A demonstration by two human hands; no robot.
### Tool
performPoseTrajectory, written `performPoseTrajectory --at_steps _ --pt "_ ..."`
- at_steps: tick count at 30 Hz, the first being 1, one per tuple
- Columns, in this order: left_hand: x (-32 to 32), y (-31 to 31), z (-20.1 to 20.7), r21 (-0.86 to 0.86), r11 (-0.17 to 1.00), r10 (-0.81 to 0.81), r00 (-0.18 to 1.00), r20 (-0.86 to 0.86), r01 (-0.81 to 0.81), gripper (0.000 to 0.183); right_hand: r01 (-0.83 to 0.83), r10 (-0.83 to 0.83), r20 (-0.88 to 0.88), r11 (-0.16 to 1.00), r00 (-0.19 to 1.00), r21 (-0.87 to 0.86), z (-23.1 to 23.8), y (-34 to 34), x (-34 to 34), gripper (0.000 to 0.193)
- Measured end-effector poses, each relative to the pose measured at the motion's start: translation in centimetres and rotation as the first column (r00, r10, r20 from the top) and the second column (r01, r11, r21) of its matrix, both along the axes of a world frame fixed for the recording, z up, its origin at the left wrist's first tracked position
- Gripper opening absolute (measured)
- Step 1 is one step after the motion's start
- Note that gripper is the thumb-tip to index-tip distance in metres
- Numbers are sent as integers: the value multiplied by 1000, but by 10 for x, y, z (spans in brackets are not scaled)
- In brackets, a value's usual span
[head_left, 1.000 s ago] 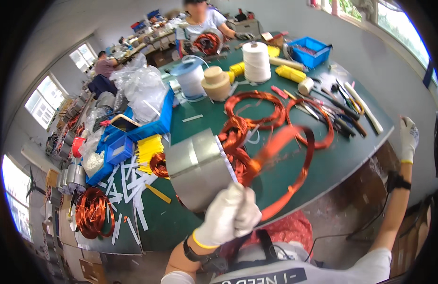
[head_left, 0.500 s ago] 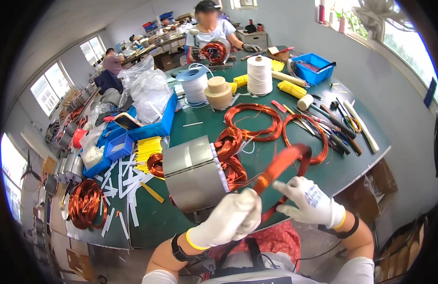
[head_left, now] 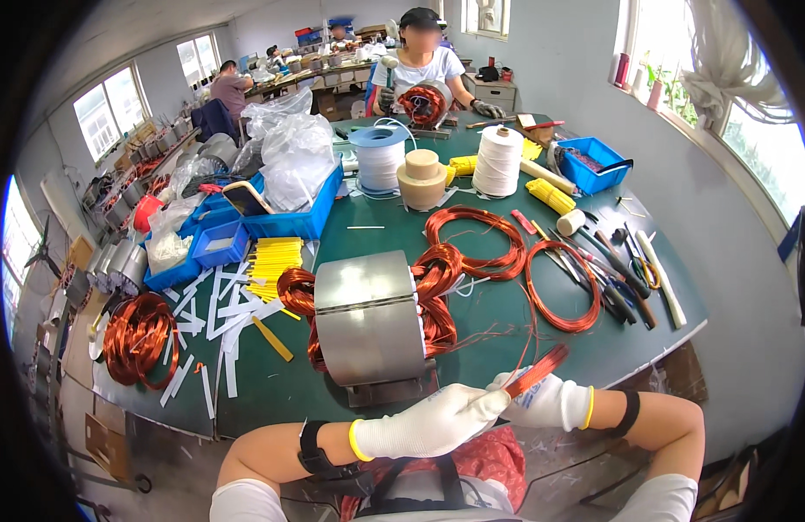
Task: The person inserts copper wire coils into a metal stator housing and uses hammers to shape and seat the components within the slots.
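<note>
Close in front of me, my left hand (head_left: 450, 420) and my right hand (head_left: 555, 402), both in white gloves, meet at a flattened bundle of copper wire (head_left: 543, 366). The left fingers are closed on its lower end. My right hand wraps it from behind, its fingers partly hidden. Thin loose strands run from the bundle up toward a copper wire ring (head_left: 563, 287) on the table. Left of my hands lies a grey metal stator core (head_left: 368, 326) on its side, with copper windings (head_left: 437, 270) bulging from both ends.
The green table (head_left: 376, 239) also bears a larger copper coil (head_left: 476, 244), hand tools (head_left: 624, 274), a white thread cone (head_left: 498, 163), a wire spool (head_left: 378, 161), white strips (head_left: 224, 304) and blue bins (head_left: 302, 209). Across it, a co-worker (head_left: 424, 65) handles another stator.
The copper bundle has come down from a raised, blurred sweep and is gathered between my hands. My right hand has moved left and closed in beside the left one. The view has shifted slightly.
</note>
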State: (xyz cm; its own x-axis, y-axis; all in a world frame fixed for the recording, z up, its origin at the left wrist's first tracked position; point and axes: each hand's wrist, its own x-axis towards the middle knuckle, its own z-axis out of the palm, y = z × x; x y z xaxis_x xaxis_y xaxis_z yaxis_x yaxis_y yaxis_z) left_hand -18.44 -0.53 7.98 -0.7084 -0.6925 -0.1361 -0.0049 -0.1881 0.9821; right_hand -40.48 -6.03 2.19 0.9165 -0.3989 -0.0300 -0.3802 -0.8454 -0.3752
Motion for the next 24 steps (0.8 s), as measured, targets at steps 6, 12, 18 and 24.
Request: performPoseTrajectory --at_steps 6,12,18,24 --pt "2 0 -2 -102 994 50 998 28 -47 46 86 -87 -3 992 996 -94 -30 1 -1 8" --pt "2 1 -11 -271 963 50 988 143 -10 46 221 -228 121 973 966 69 -7 2 12 9" --pt "-5 13 -8 -411 911 40 986 160 30 41 466 -506 32 815 862 345 -21 -6 9 15" --pt "23 -3 -14 132 985 127 983 -130 -110 49 436 -496 33 790 867 430 72 19 -56 17"
